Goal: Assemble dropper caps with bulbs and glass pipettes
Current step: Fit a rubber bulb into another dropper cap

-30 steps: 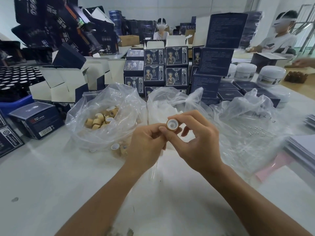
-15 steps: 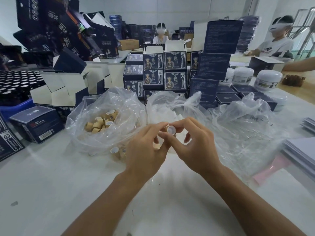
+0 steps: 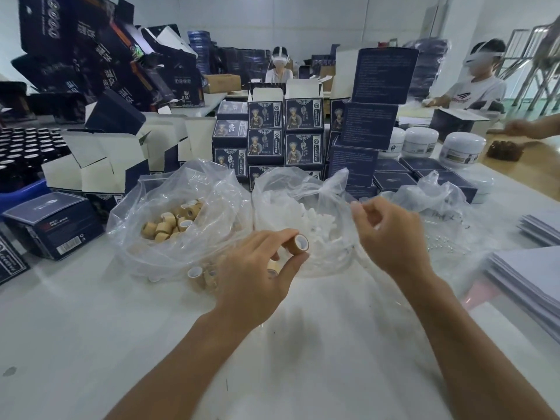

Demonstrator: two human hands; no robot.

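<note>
The person's left hand pinches a small tan, wood-look cylindrical dropper cap between thumb and forefinger, its white-lined open end turned up toward the camera. The cap is held just above the white worktop, near its middle, in front of the middle of three plastic bags. Another tan piece shows between the lower fingers of the same hand, though it cannot be told whether the hand holds it or it lies on the worktop behind.

The right hand hangs apart from the left, to its right, with fingers loosely curled and nothing visible in them; it hovers over the near right side of the clear plastic bag of white rubber bulbs.

To the left of that bag sits a second clear plastic bag holding loose tan caps, and a few more tan caps lie on the worktop just in front of it, beside the left hand. To the right, a third crumpled clear bag holds thin glass pipettes, faintly visible through the film.

Behind the bags, toward the far edge of the worktop, stand stacks of dark blue printed cartons, with white lidded jars at the far right. A pile of white paper sheets lies at the right edge.
</note>
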